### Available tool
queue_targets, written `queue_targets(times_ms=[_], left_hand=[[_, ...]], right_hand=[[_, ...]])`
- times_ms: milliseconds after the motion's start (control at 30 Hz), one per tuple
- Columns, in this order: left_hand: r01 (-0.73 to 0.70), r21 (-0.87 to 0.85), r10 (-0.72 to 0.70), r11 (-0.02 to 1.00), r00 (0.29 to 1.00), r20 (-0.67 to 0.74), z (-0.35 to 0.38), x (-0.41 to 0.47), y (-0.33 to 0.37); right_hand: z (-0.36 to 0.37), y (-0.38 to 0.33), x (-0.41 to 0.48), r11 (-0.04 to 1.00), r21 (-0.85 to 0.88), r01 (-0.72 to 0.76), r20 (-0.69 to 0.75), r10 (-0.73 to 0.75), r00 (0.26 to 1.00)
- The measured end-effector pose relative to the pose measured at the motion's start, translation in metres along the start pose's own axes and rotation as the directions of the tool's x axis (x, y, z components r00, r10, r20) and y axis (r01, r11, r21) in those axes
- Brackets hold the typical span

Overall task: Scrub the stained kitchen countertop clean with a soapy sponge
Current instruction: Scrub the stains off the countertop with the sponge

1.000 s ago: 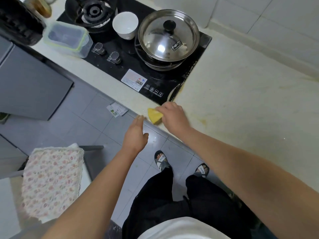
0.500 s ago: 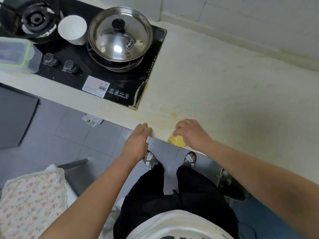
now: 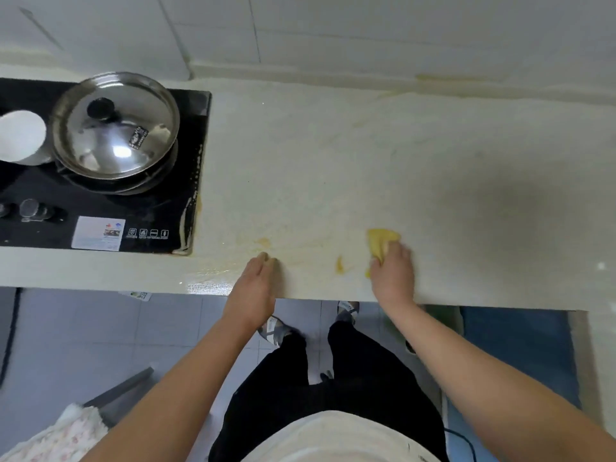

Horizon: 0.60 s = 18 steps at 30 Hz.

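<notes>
Now sliding further right than before: crumpled yellow sponge (image 3: 380, 242), poking out ahead of right hand (image 3: 393, 278) gripping it; left hand (image 3: 255, 288) resting flat, fingers straight, on countertop (image 3: 333, 161), well apart.

the countertop (image 3: 333, 161) looks like pale matt stone, faintly speckled, wet and shiny near its front edge. the sponge (image 3: 380, 243) is soft yellow foam. the pot lid (image 3: 116, 128) is polished metal, the stove (image 3: 100, 211) glossy black glass.
</notes>
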<state>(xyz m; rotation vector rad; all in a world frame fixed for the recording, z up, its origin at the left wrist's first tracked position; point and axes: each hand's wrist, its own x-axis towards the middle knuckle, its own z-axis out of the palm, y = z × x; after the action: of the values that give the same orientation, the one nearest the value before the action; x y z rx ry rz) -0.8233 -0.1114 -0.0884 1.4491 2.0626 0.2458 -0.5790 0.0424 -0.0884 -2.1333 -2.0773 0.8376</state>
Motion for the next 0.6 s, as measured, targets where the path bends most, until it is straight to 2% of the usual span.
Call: queue_targets(times_ms=[100,267,367,467,533,600], left_hand=[[0.118,-0.005,-0.118,0.993,0.991,0.064,-0.007,0.001,0.005],[0.232,-0.02,-0.232,0.973,0.973,-0.017,-0.02,-0.006,0.006],[0.307,-0.056,-0.31,0.95,0.949,-0.052,-0.03,-0.006,-0.006],[0.414,-0.005,-0.414,0.91,0.909,-0.056,-0.041,-0.005,-0.014],[0.427,0.051,-0.424,0.903,0.903,-0.064,-0.046,-0.002,-0.013],[0.386,0.068,-0.382,0.92,0.922,-0.068,-0.048,0.005,-0.004]], right_hand=[[0.034,-0.055,-0.024,0.993,0.103,0.05,0.051,-0.056,0.997],[0.087,-0.153,-0.051,0.973,0.197,0.118,0.268,-0.169,0.948],[0.089,-0.185,-0.056,0.919,0.339,0.199,0.454,-0.345,0.821],[0.073,-0.19,-0.041,0.904,0.295,0.309,0.605,-0.427,0.672],[0.072,-0.175,-0.025,0.922,0.293,0.251,0.663,-0.386,0.642],[0.068,-0.151,-0.01,0.932,0.359,0.06,0.734,-0.321,0.599]])
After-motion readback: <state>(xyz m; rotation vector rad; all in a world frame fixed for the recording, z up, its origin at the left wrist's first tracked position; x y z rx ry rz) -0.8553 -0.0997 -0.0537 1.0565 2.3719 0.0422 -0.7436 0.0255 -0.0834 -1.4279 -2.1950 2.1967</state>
